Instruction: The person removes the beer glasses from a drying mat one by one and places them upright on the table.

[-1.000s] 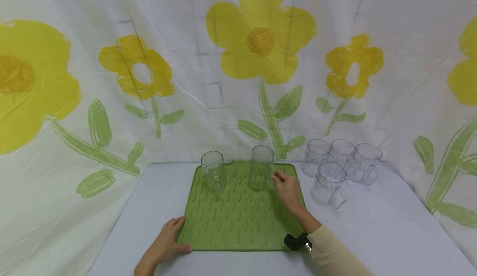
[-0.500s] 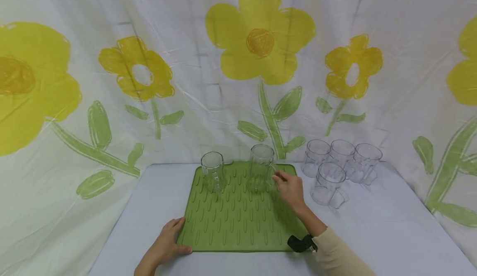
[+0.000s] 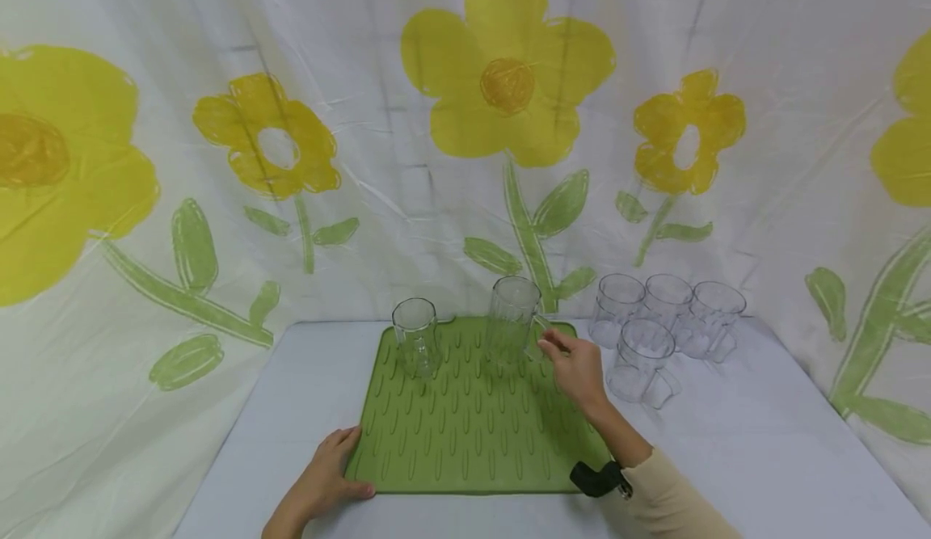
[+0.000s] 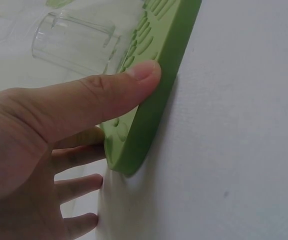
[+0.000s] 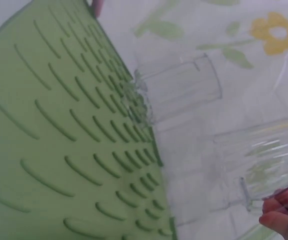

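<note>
A clear glass mug (image 3: 511, 321) is held by its handle in my right hand (image 3: 579, 369), fingers and thumb pinching it. In the right wrist view, a gap shows between the held mug (image 5: 254, 165) and the mat. Another clear mug (image 3: 415, 337) stands upright on the back left of the green ridged mat (image 3: 451, 442). At the mat's front left corner, my left hand (image 3: 327, 474) lays its thumb (image 4: 144, 72) on the rim. Its other fingers stretch along the mat's side, spread and fairly straight, some touching the table.
Several more clear glass mugs (image 3: 647, 353) stand close together on the white table (image 3: 756, 442), right of the mat. Behind the table hangs a white curtain (image 3: 378, 224) with yellow flowers. A black device (image 3: 596, 478) is strapped to my right wrist.
My right hand has moved slightly right and the mug in its grip has risen a little. My left hand keeps its place on the mat's corner.
</note>
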Available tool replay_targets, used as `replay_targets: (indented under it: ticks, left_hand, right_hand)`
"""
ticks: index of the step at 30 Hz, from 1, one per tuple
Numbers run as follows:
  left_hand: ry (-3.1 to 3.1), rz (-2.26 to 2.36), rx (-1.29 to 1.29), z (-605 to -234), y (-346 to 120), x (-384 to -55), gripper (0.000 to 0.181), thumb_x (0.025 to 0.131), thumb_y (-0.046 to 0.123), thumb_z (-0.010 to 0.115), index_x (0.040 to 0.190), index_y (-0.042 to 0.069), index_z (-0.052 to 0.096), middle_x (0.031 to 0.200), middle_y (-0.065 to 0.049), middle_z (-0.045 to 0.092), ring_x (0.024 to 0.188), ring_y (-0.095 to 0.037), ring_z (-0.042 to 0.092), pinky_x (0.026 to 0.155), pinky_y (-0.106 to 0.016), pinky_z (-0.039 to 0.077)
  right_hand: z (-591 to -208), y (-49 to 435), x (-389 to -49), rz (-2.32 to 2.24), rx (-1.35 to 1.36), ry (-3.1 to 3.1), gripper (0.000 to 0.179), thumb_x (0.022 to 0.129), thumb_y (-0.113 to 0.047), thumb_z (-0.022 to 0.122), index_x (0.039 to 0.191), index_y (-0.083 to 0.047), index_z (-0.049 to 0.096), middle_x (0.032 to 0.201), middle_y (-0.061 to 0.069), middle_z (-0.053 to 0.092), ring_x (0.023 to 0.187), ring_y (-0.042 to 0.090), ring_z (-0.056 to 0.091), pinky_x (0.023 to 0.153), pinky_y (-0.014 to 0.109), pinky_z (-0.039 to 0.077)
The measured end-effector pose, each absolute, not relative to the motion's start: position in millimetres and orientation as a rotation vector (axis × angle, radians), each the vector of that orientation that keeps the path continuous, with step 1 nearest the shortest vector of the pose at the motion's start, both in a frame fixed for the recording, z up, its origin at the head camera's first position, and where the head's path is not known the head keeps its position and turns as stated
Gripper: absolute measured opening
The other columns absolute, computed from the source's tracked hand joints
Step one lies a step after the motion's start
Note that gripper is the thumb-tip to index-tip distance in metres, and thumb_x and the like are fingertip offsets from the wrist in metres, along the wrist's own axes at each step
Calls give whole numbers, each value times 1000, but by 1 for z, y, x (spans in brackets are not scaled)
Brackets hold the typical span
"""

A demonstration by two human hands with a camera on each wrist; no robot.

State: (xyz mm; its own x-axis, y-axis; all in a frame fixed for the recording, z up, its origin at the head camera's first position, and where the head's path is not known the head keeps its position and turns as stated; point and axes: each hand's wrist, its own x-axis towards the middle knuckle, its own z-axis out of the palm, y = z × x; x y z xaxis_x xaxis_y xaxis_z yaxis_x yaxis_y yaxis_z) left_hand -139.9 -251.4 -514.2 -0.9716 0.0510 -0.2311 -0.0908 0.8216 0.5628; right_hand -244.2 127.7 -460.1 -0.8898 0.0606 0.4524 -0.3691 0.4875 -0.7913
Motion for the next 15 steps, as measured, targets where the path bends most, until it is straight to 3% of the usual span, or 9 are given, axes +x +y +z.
replay_targets:
  ticks: [6,15]
  left_hand:
    - [2777,881,-29,-513,-250,-138,107,60,31,90,144,-8,38,146,-30,39,138,-52,29,112,-66,30]
    - [2784,887,-28,-512,-250,-137,106,60,29,90,144,-8,38,146,-30,39,138,-52,29,112,-66,29]
  right_hand:
    - [-453,130,-240,1392,280,-2323,27,88,-9,71,110,7,70,99,23,73,83,35,73,44,16,38]
    - [-442,133,-231,1395,317,-2313,26,87,-7,71,110,5,71,100,21,74,83,32,73,50,18,46]
